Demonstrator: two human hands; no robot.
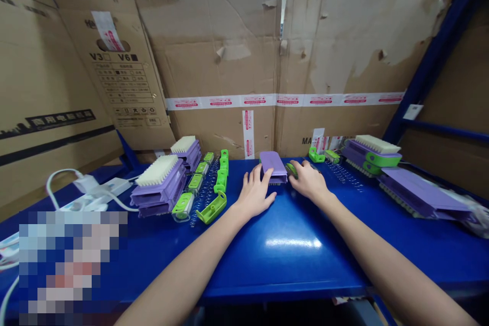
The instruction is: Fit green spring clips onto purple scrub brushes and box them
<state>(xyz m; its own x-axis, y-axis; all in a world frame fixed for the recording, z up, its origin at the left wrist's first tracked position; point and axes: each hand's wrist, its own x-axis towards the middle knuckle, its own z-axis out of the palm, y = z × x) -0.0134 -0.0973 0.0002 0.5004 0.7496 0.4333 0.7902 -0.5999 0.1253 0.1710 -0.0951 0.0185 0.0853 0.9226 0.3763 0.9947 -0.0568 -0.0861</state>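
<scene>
A purple brush body (pixel 272 162) lies bristles down near the middle of the blue table, its hollow end facing me. My left hand (pixel 255 194) rests against its left side and front edge, fingers spread and thumb held away. Just right of the brush, my right hand (pixel 308 181) has its fingers curled over a green plastic part (pixel 292 169), which they partly hide. Left of my left hand, green end caps (pixel 212 209) form a column beside thin metal springs (pixel 210 186). Another column holds green pieces with clear covers (pixel 183 206).
Stacked purple brushes (pixel 158 183) with cream bristles stand at left; more purple brushes (pixel 424 191) lie at right. Near them are a green cap (pixel 316 155) and springs (pixel 346 177). A white power strip (pixel 95 194) with cables is far left. Cardboard (pixel 225 71) walls the back.
</scene>
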